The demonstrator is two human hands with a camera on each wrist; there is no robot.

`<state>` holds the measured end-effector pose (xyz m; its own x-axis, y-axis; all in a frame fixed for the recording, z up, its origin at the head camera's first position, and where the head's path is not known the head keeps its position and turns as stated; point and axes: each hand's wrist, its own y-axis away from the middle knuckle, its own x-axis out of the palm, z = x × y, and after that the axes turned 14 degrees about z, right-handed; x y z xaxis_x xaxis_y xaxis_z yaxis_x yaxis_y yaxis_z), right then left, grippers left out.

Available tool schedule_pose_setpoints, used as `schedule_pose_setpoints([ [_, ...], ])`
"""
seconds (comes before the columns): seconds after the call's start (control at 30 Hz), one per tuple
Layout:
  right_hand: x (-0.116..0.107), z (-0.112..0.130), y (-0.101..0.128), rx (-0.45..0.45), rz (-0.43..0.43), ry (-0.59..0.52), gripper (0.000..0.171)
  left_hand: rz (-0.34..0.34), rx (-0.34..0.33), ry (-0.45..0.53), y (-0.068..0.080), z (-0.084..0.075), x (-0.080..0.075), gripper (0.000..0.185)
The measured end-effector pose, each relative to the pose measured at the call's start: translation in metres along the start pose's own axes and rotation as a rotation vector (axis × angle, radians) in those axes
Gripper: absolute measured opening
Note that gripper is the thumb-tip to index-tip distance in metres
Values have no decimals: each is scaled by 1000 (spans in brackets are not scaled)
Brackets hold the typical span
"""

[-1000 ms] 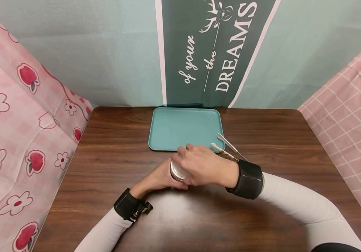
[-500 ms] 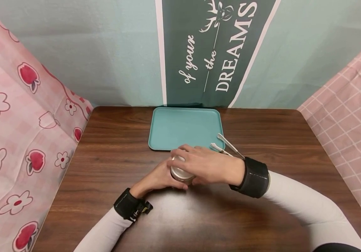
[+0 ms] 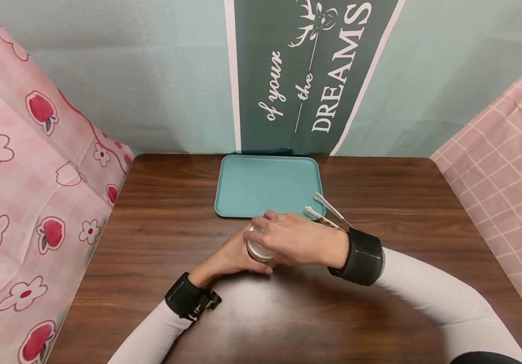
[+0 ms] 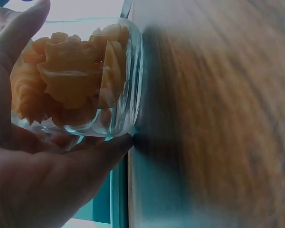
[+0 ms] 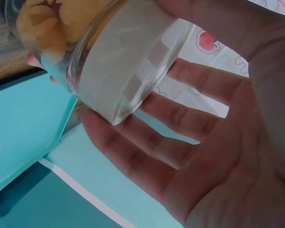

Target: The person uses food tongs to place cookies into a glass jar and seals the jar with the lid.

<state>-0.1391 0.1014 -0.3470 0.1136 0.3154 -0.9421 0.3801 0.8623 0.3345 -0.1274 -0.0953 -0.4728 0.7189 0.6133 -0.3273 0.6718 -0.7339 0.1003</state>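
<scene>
A clear glass jar (image 4: 71, 76) with a pale metallic lid (image 3: 260, 249) stands upright on the table in front of the tray. Crinkled orange-yellow pieces (image 4: 66, 71) fill much of it. My left hand (image 3: 233, 255) grips the jar's body from the left, its thumb and fingers spread round the glass in the left wrist view. From the right, my right hand (image 3: 304, 237) holds the lid by its rim. In the right wrist view the fingers (image 5: 128, 152) curve along one side of the lid and the thumb lies on the other. My right hand covers part of the lid from above.
A turquoise tray (image 3: 265, 182) lies at the back middle of the wooden table (image 3: 161, 202). White-tipped tongs (image 3: 331, 208) rest with their tips over its front right corner, partly behind my right hand. Patterned cloths (image 3: 51, 167) hang around the table's back and sides.
My right hand first shifted right around the lid, baring more of it, then came slightly back left. My left hand and the jar have stayed in place.
</scene>
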Motion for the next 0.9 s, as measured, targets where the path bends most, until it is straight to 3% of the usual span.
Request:
schedule_pose_setpoints([
  [0.37,2,0,0,16,-18,6,67,3,35,51,-2,0,1,96],
  [0.63,4,1,1,28,1,-34,73,12,46,31,-3,1,2,100],
  [0.9,8,1,1,27,-19,-36,78,25,23,35,0,-1,-1,104],
])
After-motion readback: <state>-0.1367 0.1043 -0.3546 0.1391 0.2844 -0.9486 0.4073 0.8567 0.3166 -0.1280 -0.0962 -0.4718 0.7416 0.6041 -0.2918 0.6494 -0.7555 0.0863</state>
